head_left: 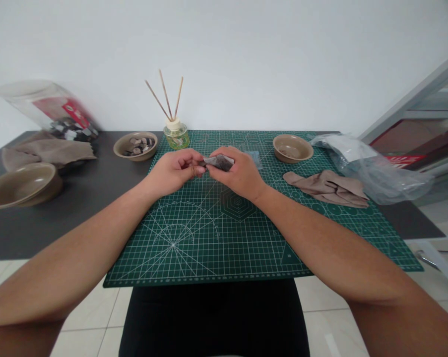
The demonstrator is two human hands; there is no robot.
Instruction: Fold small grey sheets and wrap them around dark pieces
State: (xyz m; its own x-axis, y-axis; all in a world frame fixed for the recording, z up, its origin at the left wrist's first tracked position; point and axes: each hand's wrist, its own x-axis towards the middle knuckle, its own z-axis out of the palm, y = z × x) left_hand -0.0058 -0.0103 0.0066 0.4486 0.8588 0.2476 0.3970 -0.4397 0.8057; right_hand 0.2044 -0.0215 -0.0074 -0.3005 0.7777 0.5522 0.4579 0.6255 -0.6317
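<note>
Both hands meet over the middle of the green cutting mat point(194, 233). My right hand point(242, 173) is closed around a crumpled grey cloth point(222, 161) with dark smudges, which sticks out toward the left. My left hand point(175, 172) pinches a small dark piece point(202, 162) between thumb and fingers, right at the cloth's end. Most of that piece is hidden, so its kind is unclear. Behind my left hand stands a tan bowl point(121, 152) holding several small dark and pale pieces point(138, 146). Another tan bowl point(294, 157), beyond my right hand, has a few small bits inside.
A reed diffuser point(176, 135) stands at the mat's back edge. On the left are a clear jar point(48, 106) lying tilted, a brown cloth point(48, 152) and a larger bowl point(41, 186). A brown cloth point(331, 188) and a plastic bag point(380, 173) lie on the right.
</note>
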